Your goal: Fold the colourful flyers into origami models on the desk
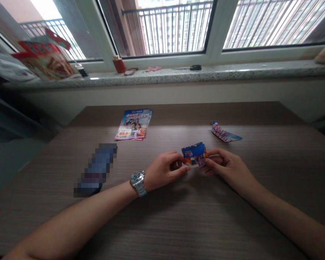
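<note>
Leaflet (pixel 193 154) folded small is held over the wood-grain table (pixel 157 231), its left edge pinched by the left hand (pixel 164 170), its right by the right hand (pixel 230 166); its folding seems well along; one folded sheet (pixel 224 133) lies beyond, while the flat leaflets (pixel 134 124) lie unfolded leftward; behind, a speckled windowsill (pixel 162 74) bears a red bag (pixel 47 59) below windows and railings (pixel 176 27).
</note>
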A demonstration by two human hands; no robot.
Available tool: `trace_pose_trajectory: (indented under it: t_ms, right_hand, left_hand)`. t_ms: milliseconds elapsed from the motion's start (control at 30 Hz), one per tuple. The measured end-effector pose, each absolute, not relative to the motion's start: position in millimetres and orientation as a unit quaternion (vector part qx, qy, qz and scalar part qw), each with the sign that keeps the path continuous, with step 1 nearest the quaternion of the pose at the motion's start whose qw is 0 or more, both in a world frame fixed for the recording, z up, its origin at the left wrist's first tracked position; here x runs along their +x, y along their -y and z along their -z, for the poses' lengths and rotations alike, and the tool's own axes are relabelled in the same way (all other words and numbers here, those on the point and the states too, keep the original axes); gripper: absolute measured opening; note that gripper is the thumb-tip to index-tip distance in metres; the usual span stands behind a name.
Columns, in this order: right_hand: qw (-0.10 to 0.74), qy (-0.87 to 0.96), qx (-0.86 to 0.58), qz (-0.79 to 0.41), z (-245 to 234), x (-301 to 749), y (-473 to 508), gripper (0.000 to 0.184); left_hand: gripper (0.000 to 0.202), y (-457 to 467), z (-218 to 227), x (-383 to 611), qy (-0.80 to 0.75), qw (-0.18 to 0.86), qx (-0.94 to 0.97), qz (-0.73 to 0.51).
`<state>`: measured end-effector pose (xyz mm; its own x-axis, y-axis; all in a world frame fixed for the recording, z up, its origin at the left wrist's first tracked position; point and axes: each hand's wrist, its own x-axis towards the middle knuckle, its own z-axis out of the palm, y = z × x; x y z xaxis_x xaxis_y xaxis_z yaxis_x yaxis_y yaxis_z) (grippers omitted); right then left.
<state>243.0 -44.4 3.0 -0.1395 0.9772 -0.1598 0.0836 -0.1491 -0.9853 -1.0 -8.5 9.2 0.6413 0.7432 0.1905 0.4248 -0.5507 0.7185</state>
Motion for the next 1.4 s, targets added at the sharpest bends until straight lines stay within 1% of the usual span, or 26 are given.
trace_pose_trajectory:
  t_ms: [233,533,933,1167,1233,1333,1400]
  right_hand:
    - [0.397,0.512,-0.516,-0.56,-1.8,240.9,44.6,0.039]
    - [0.389,0.544,-0.515,-0.536,1.2,243.3,45.4,0.036]
    - [0.368,0.56,-0.531,-0.519,-4.6,243.7,45.6,0.039]
    - [0.372,0.572,-0.518,-0.515,-1.6,247.3,45.5,0.035]
    - [0.364,0.583,-0.518,-0.509,-0.6,247.9,45.6,0.035]
    - [0.353,0.6,-0.519,-0.496,0.9,247.0,45.9,0.035]
    - [0.345,0.609,-0.518,-0.492,1.6,245.2,46.4,0.034]
  left_hand:
    - [0.014,7.8,-6.6,-0.1,-0.344,0.311,0.852,-0.243]
    - [0.018,7.0,-4.7,-0.3,-0.365,0.271,0.86,-0.231]
    - [0.017,8.5,-8.1,-0.4,-0.352,0.28,0.864,-0.226]
    - [0.015,9.4,-10.1,-1.7,-0.368,0.267,0.85,-0.264]
    - [0.018,8.7,-9.3,-1.8,-0.378,0.248,0.843,-0.29]
    - [0.034,8.2,-6.9,-1.0,-0.372,0.223,0.842,-0.322]
    - [0.038,8.5,-5.4,-0.2,-0.358,0.216,0.851,-0.317]
